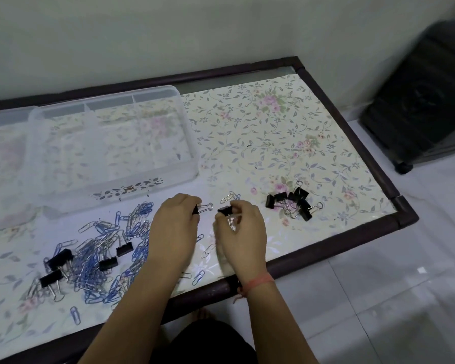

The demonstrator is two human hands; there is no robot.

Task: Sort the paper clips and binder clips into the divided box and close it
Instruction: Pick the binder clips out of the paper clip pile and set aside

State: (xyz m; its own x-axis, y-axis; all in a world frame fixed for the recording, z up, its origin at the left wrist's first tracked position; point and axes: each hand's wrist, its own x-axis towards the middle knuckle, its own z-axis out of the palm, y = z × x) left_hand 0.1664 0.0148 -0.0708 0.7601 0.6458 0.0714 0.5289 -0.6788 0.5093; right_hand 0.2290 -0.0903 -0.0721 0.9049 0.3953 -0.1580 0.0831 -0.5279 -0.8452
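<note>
A dark cabinet [426, 101] stands on the tiled floor at two o'clock from the table [286, 143], whose flowered cover is edged by a dark frame. The clear divided box [116, 183] sits open at ten o'clock from the hands, with the cover's pattern showing through its floor. What looks like its lid [3, 153] lies just beside it at nine o'clock, cut off by the picture's edge. A tangled heap of paper clips [100, 258], blue and silver with several black binder clips mixed in, spreads at eight o'clock and is partly hidden by the left forearm. A separate cluster of binder clips [292, 203] lies at three o'clock. The left hand [174, 232] has its fingers curled and pinches a black binder clip [201, 208], whose wire handle points to three o'clock. The right hand [241, 232], with a pink band [259, 282] on its wrist, pinches a second binder clip [225, 210], whose handles are blurred. The two held clips are near each other but apart.
</note>
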